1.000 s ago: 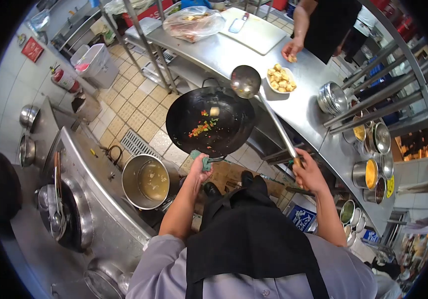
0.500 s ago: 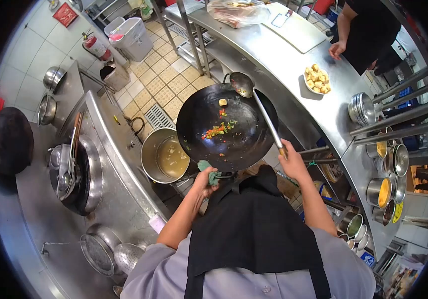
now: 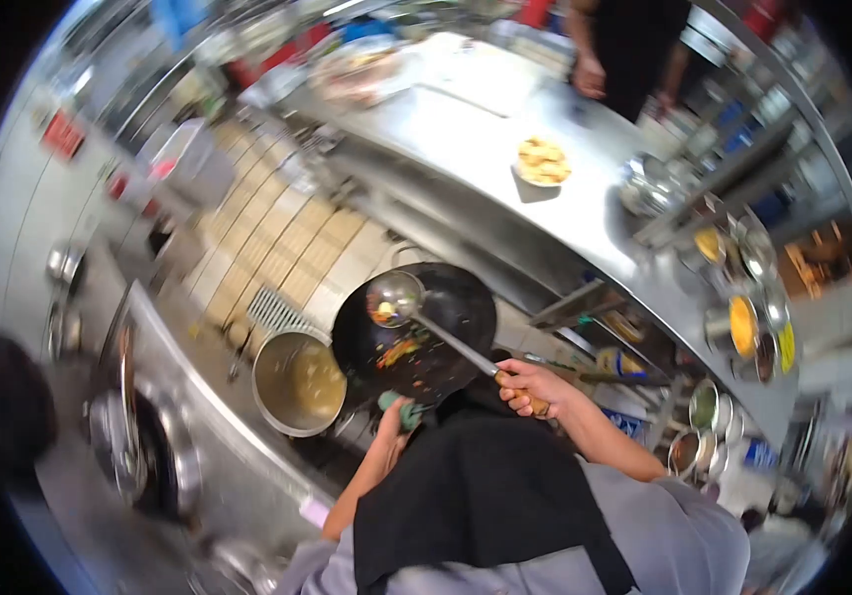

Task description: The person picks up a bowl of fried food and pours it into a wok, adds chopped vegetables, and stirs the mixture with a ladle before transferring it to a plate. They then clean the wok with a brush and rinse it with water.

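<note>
My left hand [image 3: 391, 428] is closed around a green cloth [image 3: 409, 414] at the near edge of a black wok [image 3: 461, 322]; the wok's handle there is hidden. Gripped in my right hand [image 3: 537, 390] is the wooden end of a long metal ladle [image 3: 454, 342]. Its bowl sits over the far left part of the wok, with some yellowish and reddish bits in it. Chopped red and green pieces [image 3: 401, 350] lie in the wok below the ladle. Beside the wok, at left, stands a deep metal pot [image 3: 272, 421] of cloudy yellowish liquid.
A steel counter [image 3: 476, 149] crosses beyond the wok, bearing a white bowl of golden cubes [image 3: 543, 162] and metal containers [image 3: 743, 325]. Across it stands another person [image 3: 634, 55]. A steel stove counter [image 3: 218, 382] runs along my left. Motion blurs much of the view.
The view has turned and shifted. My right hand has drawn the ladle from the wok's far rim to its left part. The single cube at the wok's far side no longer shows there.
</note>
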`<move>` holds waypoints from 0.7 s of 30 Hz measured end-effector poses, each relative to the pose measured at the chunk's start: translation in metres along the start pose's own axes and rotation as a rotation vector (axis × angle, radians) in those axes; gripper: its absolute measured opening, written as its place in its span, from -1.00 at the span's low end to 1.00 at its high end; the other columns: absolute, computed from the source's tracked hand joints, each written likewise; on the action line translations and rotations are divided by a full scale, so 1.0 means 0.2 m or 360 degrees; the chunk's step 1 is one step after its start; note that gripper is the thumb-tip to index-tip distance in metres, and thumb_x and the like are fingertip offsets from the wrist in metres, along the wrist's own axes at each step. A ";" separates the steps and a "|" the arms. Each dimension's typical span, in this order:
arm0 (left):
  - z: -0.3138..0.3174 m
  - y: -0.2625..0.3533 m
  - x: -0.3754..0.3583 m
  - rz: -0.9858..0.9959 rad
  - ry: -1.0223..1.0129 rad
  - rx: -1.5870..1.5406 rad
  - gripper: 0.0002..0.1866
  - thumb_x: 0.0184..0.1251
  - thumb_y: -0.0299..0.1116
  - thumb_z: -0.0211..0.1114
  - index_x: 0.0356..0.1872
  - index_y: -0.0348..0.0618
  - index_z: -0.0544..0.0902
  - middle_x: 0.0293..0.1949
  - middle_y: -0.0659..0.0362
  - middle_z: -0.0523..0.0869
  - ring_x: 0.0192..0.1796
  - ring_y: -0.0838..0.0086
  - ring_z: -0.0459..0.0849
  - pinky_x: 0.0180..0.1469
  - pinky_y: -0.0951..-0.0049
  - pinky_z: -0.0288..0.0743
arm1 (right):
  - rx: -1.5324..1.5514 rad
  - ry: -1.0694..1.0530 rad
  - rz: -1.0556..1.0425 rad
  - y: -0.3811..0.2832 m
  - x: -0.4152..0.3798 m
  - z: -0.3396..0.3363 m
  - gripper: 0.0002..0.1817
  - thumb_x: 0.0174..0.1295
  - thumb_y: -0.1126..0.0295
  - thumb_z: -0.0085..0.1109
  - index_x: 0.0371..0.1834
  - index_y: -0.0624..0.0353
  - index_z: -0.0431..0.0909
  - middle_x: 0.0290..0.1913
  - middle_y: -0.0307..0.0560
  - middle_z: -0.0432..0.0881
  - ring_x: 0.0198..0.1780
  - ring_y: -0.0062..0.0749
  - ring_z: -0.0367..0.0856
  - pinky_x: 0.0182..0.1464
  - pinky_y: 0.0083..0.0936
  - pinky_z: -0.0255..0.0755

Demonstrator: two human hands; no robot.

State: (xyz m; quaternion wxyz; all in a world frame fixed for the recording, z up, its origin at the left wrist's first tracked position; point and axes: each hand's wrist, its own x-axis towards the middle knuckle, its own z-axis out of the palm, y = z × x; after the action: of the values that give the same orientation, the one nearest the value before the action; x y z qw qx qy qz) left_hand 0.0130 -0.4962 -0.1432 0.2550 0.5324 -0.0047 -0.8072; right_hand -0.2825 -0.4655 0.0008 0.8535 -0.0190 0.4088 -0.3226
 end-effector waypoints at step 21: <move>0.41 -0.14 0.03 0.0052 0.0136 0.0145 -0.82 0.07 -0.27 0.19 -0.31 -0.08 0.50 -0.41 0.20 0.60 -0.43 0.36 0.59 -0.40 0.37 0.53 | -0.1669 0.1575 -0.1284 -0.77 -0.53 -0.40 -0.41 0.18 0.35 0.13 0.29 -0.02 0.18 -0.30 0.19 0.58 -0.19 0.00 0.60 -0.09 -0.26 0.42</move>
State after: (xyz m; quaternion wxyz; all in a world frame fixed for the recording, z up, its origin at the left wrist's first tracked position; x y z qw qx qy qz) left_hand -0.0702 -0.4961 -0.1211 0.2436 0.5773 -0.0392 -0.7784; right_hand -0.4703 -0.5091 0.0650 0.2737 -0.4158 0.7967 -0.3427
